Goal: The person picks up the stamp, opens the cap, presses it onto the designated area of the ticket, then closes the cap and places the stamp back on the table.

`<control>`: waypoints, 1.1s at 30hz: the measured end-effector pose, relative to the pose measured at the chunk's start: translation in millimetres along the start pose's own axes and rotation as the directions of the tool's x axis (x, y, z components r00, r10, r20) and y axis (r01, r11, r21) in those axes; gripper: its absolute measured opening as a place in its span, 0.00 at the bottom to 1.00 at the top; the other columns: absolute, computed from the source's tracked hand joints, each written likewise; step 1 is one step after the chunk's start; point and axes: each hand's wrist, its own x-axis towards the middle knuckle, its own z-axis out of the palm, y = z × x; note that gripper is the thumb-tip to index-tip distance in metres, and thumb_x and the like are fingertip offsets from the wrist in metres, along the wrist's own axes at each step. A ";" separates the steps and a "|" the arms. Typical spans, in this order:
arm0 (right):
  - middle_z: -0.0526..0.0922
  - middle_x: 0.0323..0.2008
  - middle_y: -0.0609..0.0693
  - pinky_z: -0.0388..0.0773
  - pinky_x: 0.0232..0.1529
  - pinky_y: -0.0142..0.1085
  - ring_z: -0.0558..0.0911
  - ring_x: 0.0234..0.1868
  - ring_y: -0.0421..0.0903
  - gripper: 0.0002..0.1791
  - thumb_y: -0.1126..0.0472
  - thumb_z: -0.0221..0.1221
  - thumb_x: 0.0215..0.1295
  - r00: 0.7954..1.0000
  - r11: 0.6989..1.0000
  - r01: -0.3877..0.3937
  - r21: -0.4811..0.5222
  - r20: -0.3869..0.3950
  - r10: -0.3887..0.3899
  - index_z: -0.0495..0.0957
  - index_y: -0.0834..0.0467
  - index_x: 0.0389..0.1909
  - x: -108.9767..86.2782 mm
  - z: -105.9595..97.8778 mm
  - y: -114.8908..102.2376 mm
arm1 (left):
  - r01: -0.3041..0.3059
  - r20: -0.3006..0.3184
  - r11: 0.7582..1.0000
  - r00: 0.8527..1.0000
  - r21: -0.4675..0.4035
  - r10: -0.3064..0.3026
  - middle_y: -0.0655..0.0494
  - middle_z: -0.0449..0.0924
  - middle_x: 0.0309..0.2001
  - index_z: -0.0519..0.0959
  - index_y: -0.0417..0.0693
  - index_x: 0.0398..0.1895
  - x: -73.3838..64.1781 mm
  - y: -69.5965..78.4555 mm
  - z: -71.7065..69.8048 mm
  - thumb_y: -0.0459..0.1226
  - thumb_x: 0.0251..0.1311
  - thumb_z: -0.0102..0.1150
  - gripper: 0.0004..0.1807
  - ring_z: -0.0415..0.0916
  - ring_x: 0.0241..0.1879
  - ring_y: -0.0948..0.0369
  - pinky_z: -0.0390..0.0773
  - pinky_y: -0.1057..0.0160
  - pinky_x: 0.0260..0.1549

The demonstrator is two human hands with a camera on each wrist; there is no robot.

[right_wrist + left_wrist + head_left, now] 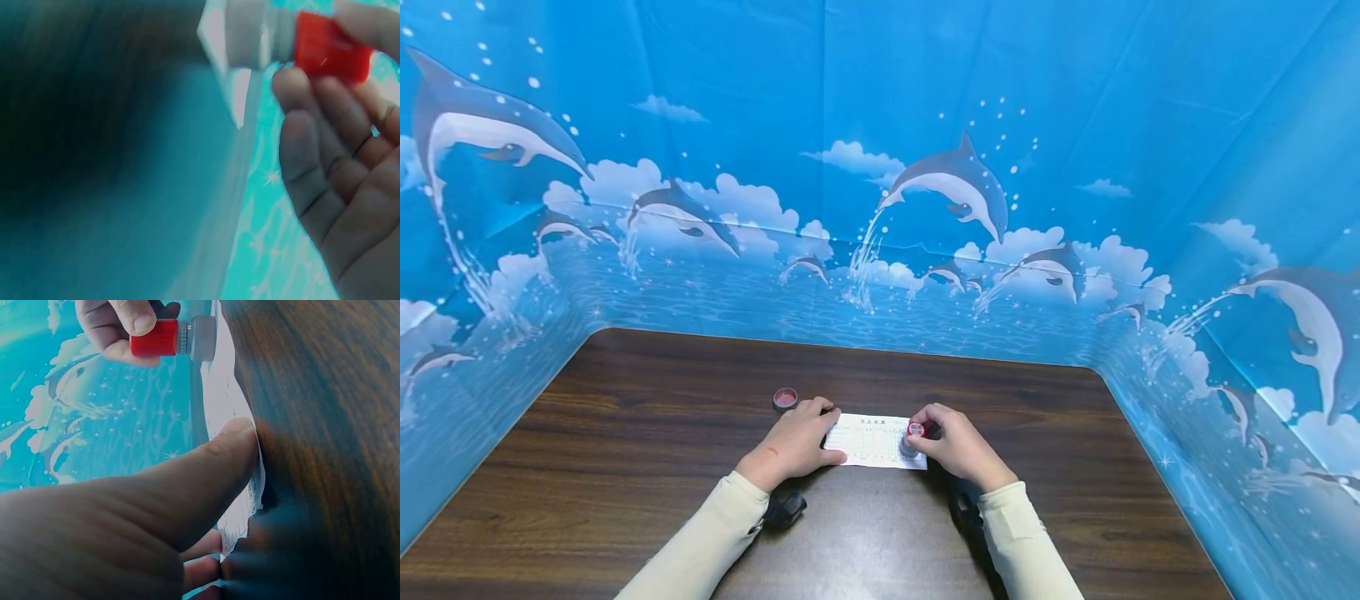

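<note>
Right hand (958,446) grips the red-handled stamp (167,337) between thumb and fingers; its grey base is down at the right end of the printed paper slip (868,442). Left hand (796,442) grasps nothing, fingers extended, holding down the slip's left end. Round red pad (785,399) sits just beyond it on the wood table (662,417).

Hands: two, left hand (797,442) and right hand (957,447). Sleeves (707,533): two. Stamp (182,339): one, red-topped. Paper slip (871,440): one. Small round dish (785,398): one, toward far edge of counter (685,400). Counter: one. Large dolphins (955,179) on backdrop (760,100): three.
</note>
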 end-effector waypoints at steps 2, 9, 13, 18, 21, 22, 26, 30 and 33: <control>0.79 0.36 0.43 0.78 0.39 0.34 0.77 0.37 0.42 0.08 0.59 0.72 0.65 1.000 1.000 0.003 0.017 0.012 -0.004 0.83 0.54 0.39 0.5 -0.7 3.0 | -0.001 0.002 1.000 1.000 -0.001 0.001 0.40 0.71 0.68 0.73 0.36 0.71 -0.1 -0.4 0.2 0.53 0.61 0.72 0.42 0.68 0.68 0.43 0.70 0.42 0.65; 0.79 0.36 0.43 0.78 0.39 0.33 0.77 0.37 0.41 0.08 0.57 0.72 0.65 0.999 1.000 0.031 0.004 0.017 -0.031 0.83 0.52 0.40 2.4 -0.1 8.7 | 0.000 -0.001 1.000 1.000 -0.008 0.000 0.40 0.71 0.69 0.73 0.36 0.71 -0.1 -0.7 -0.9 0.53 0.61 0.72 0.42 0.68 0.68 0.44 0.69 0.42 0.66; 0.79 0.36 0.42 0.78 0.38 0.33 0.77 0.37 0.40 0.07 0.58 0.71 0.65 0.999 0.999 0.041 -0.019 0.011 -0.041 0.83 0.52 0.40 2.7 0.6 8.5 | 0.002 0.001 1.000 1.000 -0.009 -0.002 0.40 0.71 0.69 0.73 0.35 0.71 -0.2 -0.6 -1.2 0.53 0.61 0.72 0.42 0.68 0.68 0.44 0.69 0.42 0.66; 0.79 0.36 0.42 0.77 0.38 0.33 0.77 0.36 0.40 0.08 0.58 0.72 0.65 0.999 0.998 0.049 -0.028 -0.001 -0.049 0.83 0.53 0.40 2.0 -0.2 7.3 | 0.002 0.001 1.000 1.000 -0.010 -0.002 0.40 0.70 0.69 0.72 0.35 0.72 0.2 0.4 -2.6 0.53 0.61 0.72 0.43 0.68 0.68 0.44 0.69 0.43 0.66; 0.79 0.36 0.41 0.77 0.38 0.33 0.76 0.36 0.41 0.08 0.58 0.72 0.64 0.999 0.998 0.051 -0.027 -0.007 -0.051 0.84 0.53 0.40 1.5 -1.4 6.4 | 0.001 0.001 1.000 1.000 -0.014 -0.001 0.40 0.70 0.69 0.72 0.35 0.72 0.8 1.2 -3.6 0.53 0.61 0.73 0.43 0.68 0.68 0.44 0.69 0.43 0.66; 0.79 0.36 0.41 0.77 0.38 0.33 0.77 0.37 0.41 0.08 0.58 0.72 0.64 0.999 0.998 0.052 -0.027 -0.007 -0.052 0.84 0.53 0.40 1.4 -1.6 6.1 | 0.000 0.001 1.000 1.000 -0.013 0.000 0.40 0.70 0.69 0.72 0.35 0.71 0.9 1.3 -3.8 0.53 0.61 0.73 0.43 0.68 0.68 0.44 0.69 0.43 0.66; 0.79 0.36 0.42 0.78 0.38 0.33 0.77 0.37 0.41 0.08 0.58 0.72 0.64 0.999 0.999 0.044 -0.020 0.002 -0.044 0.84 0.53 0.40 1.2 -1.3 5.8 | 0.001 -0.002 1.000 1.000 -0.013 -0.001 0.40 0.71 0.68 0.73 0.35 0.71 0.1 1.2 -3.5 0.53 0.61 0.73 0.43 0.68 0.68 0.44 0.69 0.43 0.66; 0.79 0.36 0.41 0.78 0.38 0.33 0.77 0.37 0.42 0.09 0.57 0.73 0.64 1.000 1.000 0.017 -0.014 0.010 -0.017 0.83 0.52 0.40 1.1 0.3 7.1 | 0.000 0.000 1.000 1.000 -0.018 0.000 0.40 0.70 0.68 0.72 0.35 0.71 -1.1 0.8 -2.5 0.52 0.61 0.73 0.43 0.68 0.68 0.44 0.70 0.43 0.66; 0.79 0.36 0.42 0.78 0.38 0.33 0.77 0.37 0.42 0.09 0.57 0.73 0.64 1.000 1.000 0.015 -0.004 0.013 -0.015 0.83 0.52 0.40 1.5 1.1 8.0 | 0.001 0.002 1.000 1.000 -0.019 -0.001 0.40 0.70 0.68 0.72 0.35 0.72 -1.2 0.2 -1.7 0.53 0.61 0.73 0.43 0.68 0.68 0.44 0.70 0.43 0.66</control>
